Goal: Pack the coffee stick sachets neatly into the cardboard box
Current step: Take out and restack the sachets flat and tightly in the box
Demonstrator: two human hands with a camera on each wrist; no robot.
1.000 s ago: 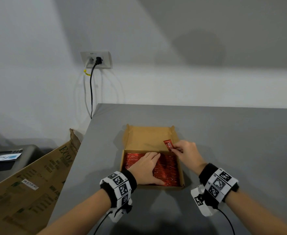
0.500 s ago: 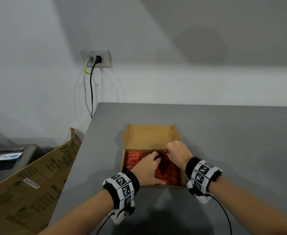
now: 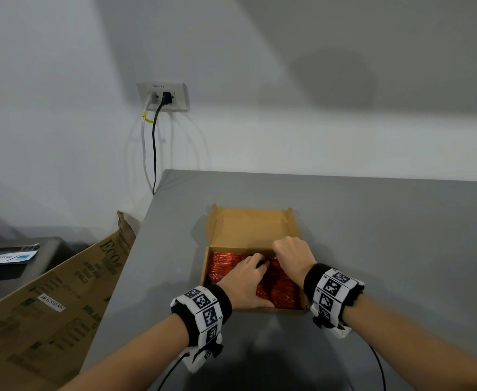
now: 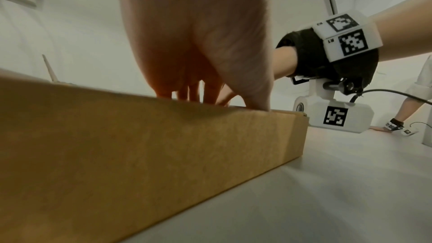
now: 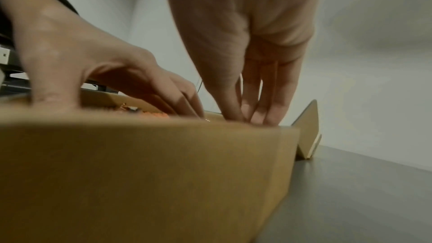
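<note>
An open cardboard box point(image 3: 248, 227) sits on the grey table point(image 3: 386, 249), lid laid back, with red coffee sachets point(image 3: 223, 266) in a tight row inside. My left hand point(image 3: 245, 280) rests flat on the sachets, its fingertips bent down among them. My right hand point(image 3: 290, 252) is over the box's far right part. In the right wrist view the right hand point(image 5: 252, 43) points straight fingers down behind the box wall point(image 5: 140, 163), beside the left hand point(image 5: 81, 58) and a strip of orange-red sachets point(image 5: 156, 115). No sachet shows between the right fingers; the box rim hides their tips.
A large printed carton point(image 3: 62, 292) leans by the table's left edge. A wall socket point(image 3: 162, 95) with two cables is behind. A dark device point(image 3: 8, 258) lies far left. In the left wrist view, another person's arm point(image 4: 402, 117) rests far right.
The right hand, which held one red sachet above the box's right edge, moved left and down into the box. That sachet is no longer seen. The left hand stayed on the row.
</note>
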